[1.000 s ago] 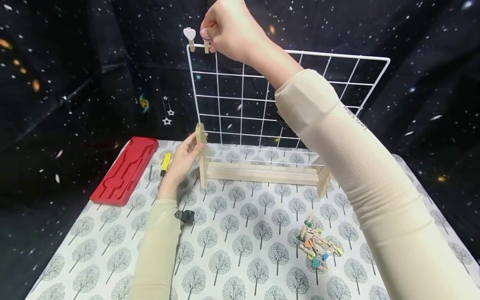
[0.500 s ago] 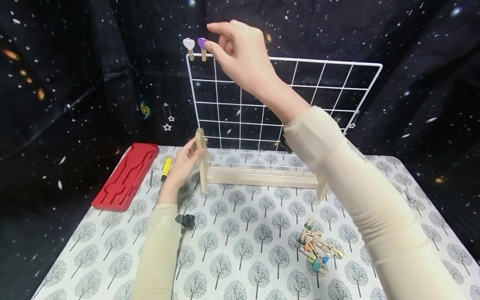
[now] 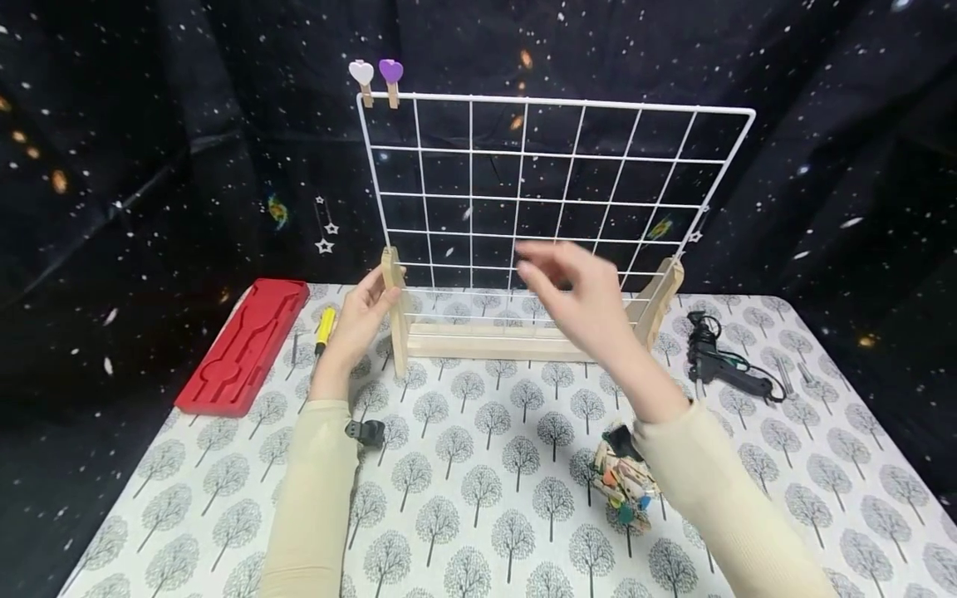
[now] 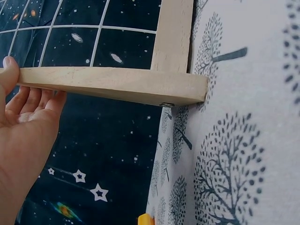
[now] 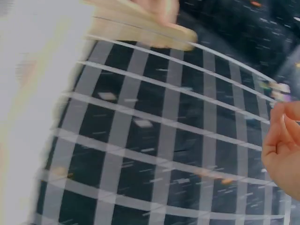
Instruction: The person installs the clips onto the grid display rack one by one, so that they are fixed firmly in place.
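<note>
My left hand grips the wooden left upright of a stand. In the left wrist view the thumb lies on one side of that upright and the fingers on the other. The stand bears a white wire grid panel. At its top left corner are clipped a white heart clothespin and, beside it, a purple heart clothespin. Before the panel's lower right part, my right hand hangs in the air, fingers loosely bent around nothing. Below its wrist lies a pile of small wooden clothespins, partly hidden.
To the left on the tree-patterned cloth lie a red moulded tray and a yellow-handled screwdriver. A black glue gun with its cord lies at the right. A dark starry backdrop hangs behind the stand.
My right hand has let go of the purple heart clothespin, which stays on the top wire, and has moved down and right. The left hand keeps its hold on the upright.
</note>
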Demonstrator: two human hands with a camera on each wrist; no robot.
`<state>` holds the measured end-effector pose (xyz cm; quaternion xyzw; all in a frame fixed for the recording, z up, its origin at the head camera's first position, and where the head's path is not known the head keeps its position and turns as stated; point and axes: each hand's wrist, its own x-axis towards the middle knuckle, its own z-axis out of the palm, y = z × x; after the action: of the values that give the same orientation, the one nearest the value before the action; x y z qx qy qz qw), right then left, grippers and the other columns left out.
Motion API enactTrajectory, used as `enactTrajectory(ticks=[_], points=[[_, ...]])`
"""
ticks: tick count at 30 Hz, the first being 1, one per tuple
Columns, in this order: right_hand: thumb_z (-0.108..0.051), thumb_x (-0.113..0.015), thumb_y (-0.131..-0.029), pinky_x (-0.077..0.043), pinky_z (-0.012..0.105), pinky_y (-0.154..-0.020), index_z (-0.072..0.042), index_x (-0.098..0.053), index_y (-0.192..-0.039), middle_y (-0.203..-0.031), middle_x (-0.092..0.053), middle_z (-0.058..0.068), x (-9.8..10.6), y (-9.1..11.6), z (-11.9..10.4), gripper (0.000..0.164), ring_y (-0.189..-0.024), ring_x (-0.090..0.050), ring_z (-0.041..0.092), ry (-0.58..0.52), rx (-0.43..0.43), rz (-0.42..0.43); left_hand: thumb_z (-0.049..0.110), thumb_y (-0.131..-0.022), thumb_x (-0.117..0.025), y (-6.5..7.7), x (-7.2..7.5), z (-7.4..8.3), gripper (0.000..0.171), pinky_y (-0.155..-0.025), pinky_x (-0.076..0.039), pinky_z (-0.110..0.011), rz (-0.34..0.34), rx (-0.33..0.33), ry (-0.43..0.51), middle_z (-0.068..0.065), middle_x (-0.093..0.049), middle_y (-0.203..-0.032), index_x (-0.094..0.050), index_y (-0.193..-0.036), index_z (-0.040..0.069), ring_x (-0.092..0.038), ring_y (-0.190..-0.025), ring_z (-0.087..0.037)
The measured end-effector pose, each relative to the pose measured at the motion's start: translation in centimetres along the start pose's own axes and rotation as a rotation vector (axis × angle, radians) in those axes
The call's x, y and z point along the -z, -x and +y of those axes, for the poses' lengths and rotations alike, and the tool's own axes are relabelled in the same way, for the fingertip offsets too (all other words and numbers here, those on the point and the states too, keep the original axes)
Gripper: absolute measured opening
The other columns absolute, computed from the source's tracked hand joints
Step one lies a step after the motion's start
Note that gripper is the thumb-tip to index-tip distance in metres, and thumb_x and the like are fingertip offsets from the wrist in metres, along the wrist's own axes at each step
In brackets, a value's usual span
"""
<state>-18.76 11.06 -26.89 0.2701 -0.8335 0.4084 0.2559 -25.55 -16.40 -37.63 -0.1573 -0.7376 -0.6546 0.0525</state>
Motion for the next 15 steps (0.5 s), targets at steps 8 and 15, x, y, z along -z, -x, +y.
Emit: enactTrajectory(ticks=[8,15], points=[[-0.017,-0.06,-0.081,-0.046,0.018,-0.054,-0.01,-0.062,-0.106,-0.076,-0.06,-0.007,0.1,9.8,5.5,0.026,-0.061,-0.05,0.003,0.143,-0.127,-0.259,0.019,-0.089,-0.049,-0.1,0.0,-0.2,0.05,-0.106,-0.022,-0.031,0.004,0.001,0.004,-0.009,-0.041,-0.133,-0.032,-0.135,0.014,-0.03,-0.127,-0.014],[-0.016,-0.065,-0.076,-0.048,0.019,-0.06,-0.009,-0.062,-0.103,-0.082,-0.062,-0.009,1.8,16.9,8.8,0.027,-0.065,-0.051,-0.002,0.209,-0.173,-0.417,0.019,-0.088,-0.049,-0.1,0.0,-0.5,0.05,-0.106,-0.022,-0.032,-0.003,-0.001,0.006,-0.009,-0.04,-0.133,-0.031,-0.135,0.014,-0.028,-0.127,-0.013]])
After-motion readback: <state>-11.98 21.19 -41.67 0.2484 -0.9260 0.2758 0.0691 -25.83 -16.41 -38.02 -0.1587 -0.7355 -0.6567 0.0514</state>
